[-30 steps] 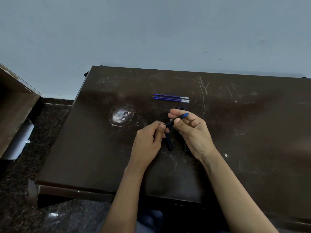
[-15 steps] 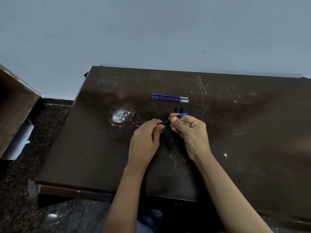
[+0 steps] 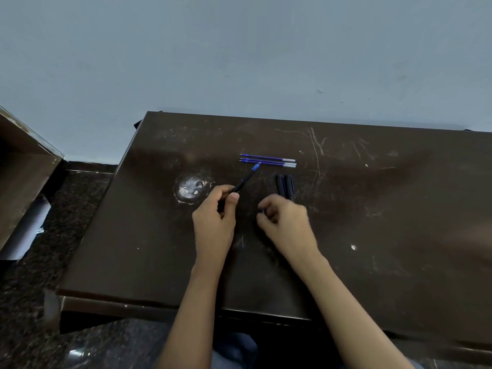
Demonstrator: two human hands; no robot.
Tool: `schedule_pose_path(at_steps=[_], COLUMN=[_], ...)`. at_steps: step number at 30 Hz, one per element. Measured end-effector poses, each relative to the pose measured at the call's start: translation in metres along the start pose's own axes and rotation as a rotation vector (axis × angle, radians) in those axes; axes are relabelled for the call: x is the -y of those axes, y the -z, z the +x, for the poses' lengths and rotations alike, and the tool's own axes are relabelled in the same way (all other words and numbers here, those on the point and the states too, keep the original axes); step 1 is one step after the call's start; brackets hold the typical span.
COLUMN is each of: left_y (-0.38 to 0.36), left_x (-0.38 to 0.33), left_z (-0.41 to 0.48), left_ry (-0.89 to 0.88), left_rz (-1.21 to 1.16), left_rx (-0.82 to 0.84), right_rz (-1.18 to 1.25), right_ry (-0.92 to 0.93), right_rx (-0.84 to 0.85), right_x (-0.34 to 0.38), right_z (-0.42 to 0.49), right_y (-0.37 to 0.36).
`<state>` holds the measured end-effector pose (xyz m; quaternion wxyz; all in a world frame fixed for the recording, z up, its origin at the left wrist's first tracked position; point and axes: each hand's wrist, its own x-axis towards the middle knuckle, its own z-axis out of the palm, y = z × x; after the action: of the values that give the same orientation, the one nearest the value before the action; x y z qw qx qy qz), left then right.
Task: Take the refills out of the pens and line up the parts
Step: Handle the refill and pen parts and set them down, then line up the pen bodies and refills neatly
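Note:
Two blue refills (image 3: pixel 267 160) lie side by side near the back of the dark brown table (image 3: pixel 386 209). Just right of and nearer than them, two black pen barrels (image 3: pixel 284 185) lie parallel, with their near ends hidden behind my right hand. My left hand (image 3: pixel 215 217) grips the lower end of a black pen (image 3: pixel 244 180), which slants up and to the right. Its blue end almost reaches the refills. My right hand (image 3: pixel 286 222) is low over the table with its fingers curled. A small dark-blue pen part (image 3: pixel 262 211) shows at its fingertips.
A round worn whitish patch (image 3: pixel 190 189) marks the table left of my left hand. A wooden box (image 3: pixel 24 166) and a white roll (image 3: pixel 25 230) are on the dark speckled floor to the left. A pale wall stands behind the table.
My right hand has let go of the pen's blue end and dropped to the table. My left hand alone now holds the pen and has swung it towards the refills.

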<state>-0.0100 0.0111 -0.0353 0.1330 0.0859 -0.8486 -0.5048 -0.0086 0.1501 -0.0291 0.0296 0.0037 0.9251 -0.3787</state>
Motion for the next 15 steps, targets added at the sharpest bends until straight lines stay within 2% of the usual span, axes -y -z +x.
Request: schedule_pose_path(at_steps=[3, 5, 10, 15], left_y=[0.000, -0.003, -0.009, -0.011], left_x=[-0.002, -0.001, -0.002, -0.002], left_z=[-0.002, -0.003, -0.007, -0.008], left_ry=[-0.015, -0.023, -0.021, -0.017], left_rz=[-0.020, -0.029, -0.027, -0.038], left_rx=[0.099, 0.150, 0.212, 0.214], right_rz=[0.716, 1.089, 1.264, 1.182], right_ry=[-0.199, -0.250, -0.252, -0.197], right_rx=[-0.300, -0.398, -0.480, -0.381], right_x=[-0.004, -0.005, -0.013, -0.012], right_z=[0.010, 0.015, 0.018, 0.016], right_y=[0.015, 0.028, 0.041, 0.042])
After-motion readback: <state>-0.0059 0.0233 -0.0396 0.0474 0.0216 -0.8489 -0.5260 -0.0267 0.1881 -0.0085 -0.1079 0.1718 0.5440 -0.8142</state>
